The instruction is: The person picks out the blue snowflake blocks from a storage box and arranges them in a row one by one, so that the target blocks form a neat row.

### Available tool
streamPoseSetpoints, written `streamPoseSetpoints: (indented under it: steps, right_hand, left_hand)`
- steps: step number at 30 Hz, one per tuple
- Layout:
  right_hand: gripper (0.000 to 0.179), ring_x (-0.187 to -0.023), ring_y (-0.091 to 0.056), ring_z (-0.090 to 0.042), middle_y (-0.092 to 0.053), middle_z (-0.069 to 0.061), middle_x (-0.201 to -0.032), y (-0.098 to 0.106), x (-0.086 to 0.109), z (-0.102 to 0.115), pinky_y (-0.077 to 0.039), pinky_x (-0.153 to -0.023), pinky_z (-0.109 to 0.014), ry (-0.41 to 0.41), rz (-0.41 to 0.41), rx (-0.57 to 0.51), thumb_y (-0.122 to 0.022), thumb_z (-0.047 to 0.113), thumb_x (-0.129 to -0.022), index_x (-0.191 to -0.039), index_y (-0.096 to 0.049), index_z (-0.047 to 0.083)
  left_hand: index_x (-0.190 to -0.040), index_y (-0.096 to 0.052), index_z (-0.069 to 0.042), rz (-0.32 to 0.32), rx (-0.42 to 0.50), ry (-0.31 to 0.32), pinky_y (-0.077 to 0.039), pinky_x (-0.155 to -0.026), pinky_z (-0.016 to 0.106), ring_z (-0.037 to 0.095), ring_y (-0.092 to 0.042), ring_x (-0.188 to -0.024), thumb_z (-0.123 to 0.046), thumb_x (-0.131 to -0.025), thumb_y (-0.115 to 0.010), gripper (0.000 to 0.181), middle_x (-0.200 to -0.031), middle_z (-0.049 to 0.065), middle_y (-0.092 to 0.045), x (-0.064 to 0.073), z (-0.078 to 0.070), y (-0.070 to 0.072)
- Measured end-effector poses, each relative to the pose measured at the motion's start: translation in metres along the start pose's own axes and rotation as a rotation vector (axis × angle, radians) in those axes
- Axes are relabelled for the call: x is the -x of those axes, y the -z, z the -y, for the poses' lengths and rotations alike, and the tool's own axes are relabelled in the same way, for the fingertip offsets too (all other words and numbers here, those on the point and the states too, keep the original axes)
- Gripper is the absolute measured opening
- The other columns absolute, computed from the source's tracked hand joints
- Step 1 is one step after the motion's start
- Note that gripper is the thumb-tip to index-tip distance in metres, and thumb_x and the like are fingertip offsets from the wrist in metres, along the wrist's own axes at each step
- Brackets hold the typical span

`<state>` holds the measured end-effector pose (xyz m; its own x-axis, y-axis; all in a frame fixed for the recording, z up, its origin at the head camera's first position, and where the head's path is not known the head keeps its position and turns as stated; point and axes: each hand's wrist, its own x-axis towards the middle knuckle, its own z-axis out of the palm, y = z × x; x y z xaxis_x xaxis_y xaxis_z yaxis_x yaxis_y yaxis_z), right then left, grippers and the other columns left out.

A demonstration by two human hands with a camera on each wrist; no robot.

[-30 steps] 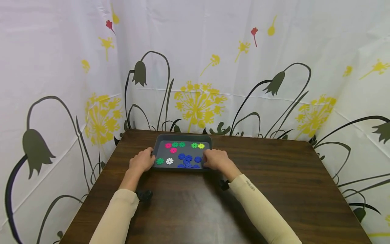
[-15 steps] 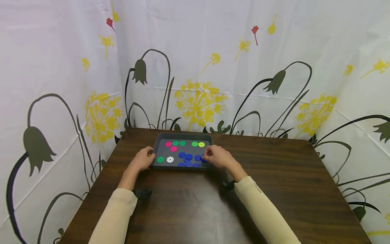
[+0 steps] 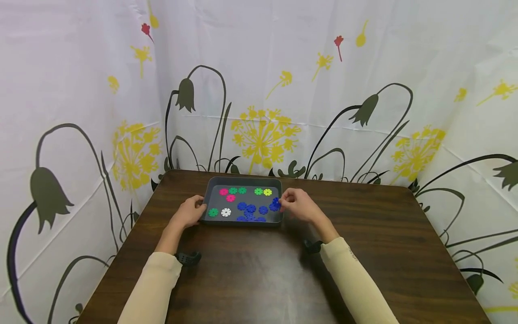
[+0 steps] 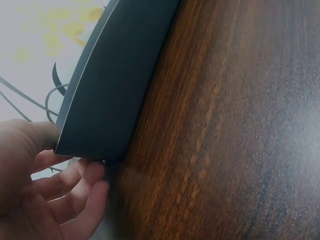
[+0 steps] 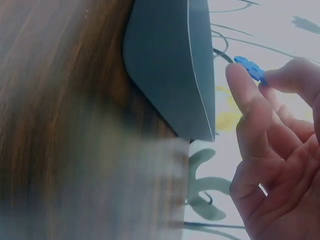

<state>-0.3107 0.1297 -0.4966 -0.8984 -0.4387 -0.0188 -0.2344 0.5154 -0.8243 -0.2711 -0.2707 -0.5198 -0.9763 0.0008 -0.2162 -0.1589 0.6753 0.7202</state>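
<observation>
My right hand (image 3: 298, 206) pinches a blue notched disc (image 5: 249, 68) between thumb and fingertips, just above the right rim of a dark grey tray (image 3: 247, 182). In the right wrist view, that disc is tilted, its edge towards the camera. At the tray's near-left corner my left hand (image 3: 188, 212) grips the rim. The left wrist view has the thumb over the rim and the other fingers curled low against the outside. More blue notched discs (image 3: 249, 211) lie clustered in the tray's near-right part, some overlapping.
Elsewhere in the tray lie pink discs (image 3: 230, 198), several green discs (image 3: 213, 212), a yellow disc (image 3: 267, 192) and a white disc (image 3: 225, 212). The tray stands on a brown wooden table (image 3: 251, 270), near its far edge. A flower-printed curtain (image 3: 259, 67) hangs behind.
My right hand has lifted from inside the tray's near-right corner, moving up and right, and a blue disc now shows in its fingertips. The left hand stays at the tray's rim.
</observation>
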Motion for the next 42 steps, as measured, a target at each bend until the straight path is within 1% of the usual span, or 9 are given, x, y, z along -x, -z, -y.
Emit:
streamPoseSetpoints:
  steps: [2,5,7,13,18,22,27,33,42]
  right_hand:
    - [0.017,-0.076,-0.068,-0.021,-0.079,-0.01,-0.09,0.003,0.001,-0.003,-0.057,-0.063,-0.032,-0.011,-0.033,-0.01,-0.066,0.023,-0.108,-0.106,-0.069,0.006]
    - [0.016,-0.067,-0.061,-0.019,-0.078,-0.009,-0.086,0.007,0.002,-0.008,-0.053,-0.061,-0.03,-0.022,-0.076,-0.028,-0.066,0.022,-0.108,-0.105,-0.069,0.006]
    - [0.017,-0.063,-0.057,-0.017,-0.077,-0.009,-0.084,0.01,0.003,-0.011,-0.051,-0.059,-0.029,-0.026,-0.099,-0.041,-0.065,0.02,-0.108,-0.103,-0.07,0.005]
    - [0.021,-0.059,-0.055,-0.014,-0.077,-0.011,-0.081,0.016,0.001,-0.025,-0.05,-0.058,-0.027,-0.057,-0.172,-0.075,-0.063,0.018,-0.108,-0.102,-0.07,0.0]
    - [0.022,-0.056,-0.051,-0.012,-0.074,-0.003,-0.073,0.021,0.001,-0.037,-0.044,-0.055,-0.025,-0.178,-0.23,-0.107,-0.063,0.019,-0.108,-0.101,-0.071,-0.001]
    - [0.024,-0.053,-0.046,-0.01,-0.071,0.001,-0.07,0.024,0.0,-0.044,-0.039,-0.053,-0.024,-0.263,-0.226,-0.166,-0.062,0.017,-0.108,-0.104,-0.072,-0.004]
    - [0.025,-0.052,-0.046,-0.009,-0.073,0.001,-0.07,0.023,-0.002,-0.049,-0.039,-0.051,-0.023,-0.324,-0.208,-0.2,-0.063,0.018,-0.108,-0.107,-0.073,-0.004]
    - [0.025,-0.053,-0.049,-0.01,-0.073,0.001,-0.071,0.022,-0.006,-0.054,-0.041,-0.052,-0.024,-0.361,-0.215,-0.21,-0.064,0.019,-0.108,-0.109,-0.072,-0.004]
    - [0.029,-0.05,-0.05,-0.009,-0.074,-0.001,-0.071,0.016,-0.011,-0.053,-0.043,-0.051,-0.023,-0.392,-0.173,-0.235,-0.063,0.017,-0.108,-0.116,-0.073,-0.009]
  left_hand:
    - [-0.153,-0.047,0.005,-0.007,-0.028,-0.006,-0.062,-0.078,0.041,0.032,-0.069,-0.097,-0.022,-0.112,-0.05,0.049,-0.132,0.032,-0.063,0.001,0.002,0.001]
    - [-0.153,-0.047,0.007,-0.011,-0.048,-0.027,-0.058,-0.091,0.048,0.034,-0.068,-0.105,-0.025,-0.113,-0.051,0.052,-0.134,0.032,-0.064,0.002,0.006,0.002]
    - [-0.154,-0.046,0.007,-0.013,-0.044,-0.036,-0.054,-0.096,0.05,0.035,-0.067,-0.108,-0.026,-0.113,-0.052,0.053,-0.134,0.032,-0.064,0.003,0.008,0.003]
    - [-0.155,-0.045,0.008,-0.023,0.011,-0.045,-0.051,-0.099,0.053,0.039,-0.063,-0.115,-0.027,-0.113,-0.052,0.055,-0.136,0.033,-0.062,0.004,0.014,0.003]
    - [-0.156,-0.044,0.008,-0.025,0.044,-0.033,-0.05,-0.102,0.054,0.04,-0.062,-0.119,-0.028,-0.114,-0.051,0.056,-0.139,0.034,-0.061,0.006,0.011,0.001]
    - [-0.156,-0.044,0.007,-0.024,0.061,-0.023,-0.05,-0.102,0.052,0.038,-0.061,-0.118,-0.028,-0.114,-0.051,0.056,-0.139,0.033,-0.061,0.007,0.01,-0.001]
    - [-0.156,-0.044,0.006,-0.023,0.069,-0.017,-0.05,-0.097,0.048,0.035,-0.062,-0.113,-0.029,-0.114,-0.051,0.056,-0.135,0.031,-0.062,0.008,0.01,-0.001]
    - [-0.156,-0.045,0.006,-0.018,0.085,-0.027,-0.049,-0.091,0.042,0.032,-0.065,-0.104,-0.029,-0.114,-0.052,0.055,-0.127,0.028,-0.064,0.008,0.008,-0.001]
    - [-0.156,-0.046,0.005,-0.026,0.092,-0.024,-0.049,-0.094,0.046,0.033,-0.064,-0.107,-0.031,-0.114,-0.052,0.056,-0.131,0.029,-0.063,0.008,0.009,-0.002]
